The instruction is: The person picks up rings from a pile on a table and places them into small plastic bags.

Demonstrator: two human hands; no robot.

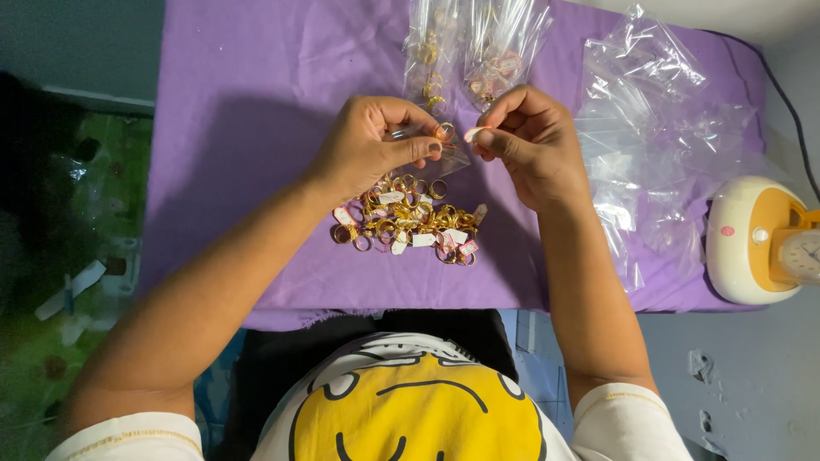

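From the head camera, the landmark is the heap of gold rings (408, 220) with small white and pink tags, lying on the purple cloth (256, 128) that covers the worktop. Just above that heap, the left hand (371, 145) pinches a single gold ring (445, 132) between thumb and forefinger, and the same fingers (418, 152) also seem to pin a small clear bag (453, 158) beneath it; the grip is closed tight around both. Level with it, just to the right and also above the heap, the right hand (530, 145) holds a tiny white tag (472, 134) between thumb and fingertip, fingers curled shut on it, its tip nearly touching the ring. Farther above the heap lie two clear packets of bagged rings (465, 51), and well to the right of the heap sits a loose pile of empty clear bags (649, 145); beyond that, at the cloth's right edge, stands a cream and orange device with a dial (760, 243). The step in hand looks like pairing one ring with its tag at the mouth of a bag. Judging from this, the next move calls for fine fingertip control: keeping the bag's opening spread while ring and tag go in together, without dropping either back onto the heap below.
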